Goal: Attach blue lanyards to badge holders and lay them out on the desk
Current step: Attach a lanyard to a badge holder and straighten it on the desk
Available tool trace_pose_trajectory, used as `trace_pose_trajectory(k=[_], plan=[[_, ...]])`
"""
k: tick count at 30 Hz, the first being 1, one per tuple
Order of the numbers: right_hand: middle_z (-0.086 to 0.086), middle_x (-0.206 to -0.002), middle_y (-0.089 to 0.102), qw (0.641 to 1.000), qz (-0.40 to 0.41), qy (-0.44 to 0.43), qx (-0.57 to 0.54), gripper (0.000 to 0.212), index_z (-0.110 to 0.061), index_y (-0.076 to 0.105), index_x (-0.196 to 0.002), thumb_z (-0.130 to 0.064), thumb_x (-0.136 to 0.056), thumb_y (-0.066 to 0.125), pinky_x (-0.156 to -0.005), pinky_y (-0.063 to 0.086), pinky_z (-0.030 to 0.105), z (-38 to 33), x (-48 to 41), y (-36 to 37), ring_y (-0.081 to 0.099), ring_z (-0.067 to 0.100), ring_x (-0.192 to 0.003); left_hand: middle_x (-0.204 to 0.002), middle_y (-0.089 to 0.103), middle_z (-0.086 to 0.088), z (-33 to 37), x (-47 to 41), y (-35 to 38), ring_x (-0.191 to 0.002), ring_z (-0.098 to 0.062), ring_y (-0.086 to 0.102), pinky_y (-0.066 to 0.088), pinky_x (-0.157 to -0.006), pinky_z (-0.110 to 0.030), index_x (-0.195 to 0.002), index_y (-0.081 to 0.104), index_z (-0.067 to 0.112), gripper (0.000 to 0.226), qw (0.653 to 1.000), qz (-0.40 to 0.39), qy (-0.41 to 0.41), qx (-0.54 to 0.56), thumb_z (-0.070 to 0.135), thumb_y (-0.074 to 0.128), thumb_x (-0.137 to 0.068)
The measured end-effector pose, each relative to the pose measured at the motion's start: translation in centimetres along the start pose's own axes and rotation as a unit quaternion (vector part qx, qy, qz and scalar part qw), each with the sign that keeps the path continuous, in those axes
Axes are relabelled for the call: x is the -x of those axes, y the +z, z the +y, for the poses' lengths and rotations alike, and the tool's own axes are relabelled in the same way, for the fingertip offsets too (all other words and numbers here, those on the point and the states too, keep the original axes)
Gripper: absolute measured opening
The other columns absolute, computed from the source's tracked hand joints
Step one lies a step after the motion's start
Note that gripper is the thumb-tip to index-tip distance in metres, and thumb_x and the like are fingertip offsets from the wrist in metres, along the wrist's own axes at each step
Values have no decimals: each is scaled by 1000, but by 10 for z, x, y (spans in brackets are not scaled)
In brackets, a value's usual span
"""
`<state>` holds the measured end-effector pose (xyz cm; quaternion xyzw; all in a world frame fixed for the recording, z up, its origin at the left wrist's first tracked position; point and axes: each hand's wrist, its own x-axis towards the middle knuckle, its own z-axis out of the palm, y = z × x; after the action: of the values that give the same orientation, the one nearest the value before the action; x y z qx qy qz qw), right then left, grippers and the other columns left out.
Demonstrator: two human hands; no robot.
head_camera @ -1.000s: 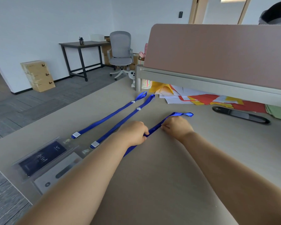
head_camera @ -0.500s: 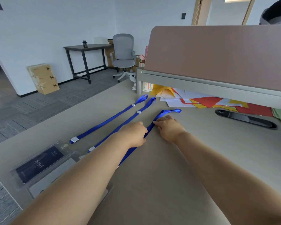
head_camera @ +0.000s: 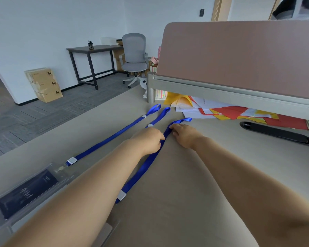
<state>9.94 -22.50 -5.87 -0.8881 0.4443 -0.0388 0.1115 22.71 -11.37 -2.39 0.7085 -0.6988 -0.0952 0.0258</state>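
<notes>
Three blue lanyards lie side by side on the beige desk (head_camera: 212,175). The left lanyard (head_camera: 114,136) ends in a white clip near a clear badge holder (head_camera: 25,191) with a dark card. My left arm hides most of the middle lanyard (head_camera: 165,111). The right lanyard (head_camera: 146,164) runs from its white tag near my left forearm up to a loop by the papers. My left hand (head_camera: 150,139) pinches this strap at its middle. Just beyond, my right hand (head_camera: 185,135) grips the strap with curled fingertips. A second holder (head_camera: 103,232) peeks out under my left arm.
A pink divider panel (head_camera: 239,56) on a grey rail overhangs the desk's far side, with coloured papers (head_camera: 227,113) under it. A black cable slot (head_camera: 276,133) sits at the right. Beyond the desk's left edge are floor, cardboard boxes (head_camera: 43,84), a dark table and a grey chair (head_camera: 134,57).
My right hand has drawn the lanyard's loop end leftwards, closer to the other two straps. The strap now lies straighter. My left hand has kept its hold.
</notes>
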Motion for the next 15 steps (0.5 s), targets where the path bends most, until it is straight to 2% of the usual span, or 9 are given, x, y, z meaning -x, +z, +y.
trace_pose_trajectory(k=[2, 5, 9, 12, 15], plan=[[2, -150, 34, 999, 5, -8, 36, 43, -22, 32, -142, -25, -99, 32, -113, 25, 38, 3, -9, -1, 28, 24, -138, -118, 64, -8, 0, -9, -1, -124, -25, 47, 43, -100, -36, -125, 57, 13, 33, 1000, -9, 1, -7, 14, 42, -95], [2, -150, 30, 997, 10, -20, 69, 42, -26, 37, -140, -24, -99, 30, -114, 25, 39, 8, -21, -1, 21, 25, -139, -112, 68, -5, -3, -19, -3, -114, -21, 55, 44, -100, -36, -111, 66, 11, 25, 1000, -6, 7, 3, 14, 49, -92], [7, -145, 31, 995, 94, 9, 21, 41, -20, 44, -134, -13, -94, 42, -105, 39, 39, 16, -34, -6, 33, 27, -132, -112, 67, -3, -9, -30, -4, -96, -18, 62, 47, -81, -28, -92, 73, 7, 17, 1000, -15, 24, 12, 12, 57, -88], [8, -145, 32, 991, 122, 45, 10, 52, -17, 41, -137, 0, -88, 47, -100, 46, 40, 23, -45, -13, 42, 30, -127, -121, 63, -2, -10, -39, -7, -107, -20, 61, 49, -91, -35, -83, 71, 2, 15, 999, -32, 38, 24, 8, 58, -86], [9, -139, 41, 993, 100, 61, 2, 50, -20, 46, -135, -1, -89, 46, -99, 46, 38, 27, -54, -14, 49, 31, -121, -106, 70, -5, -6, -47, -13, -101, -19, 63, 50, -92, -33, -90, 71, 7, 15, 998, -30, 41, 35, 9, 56, -87]])
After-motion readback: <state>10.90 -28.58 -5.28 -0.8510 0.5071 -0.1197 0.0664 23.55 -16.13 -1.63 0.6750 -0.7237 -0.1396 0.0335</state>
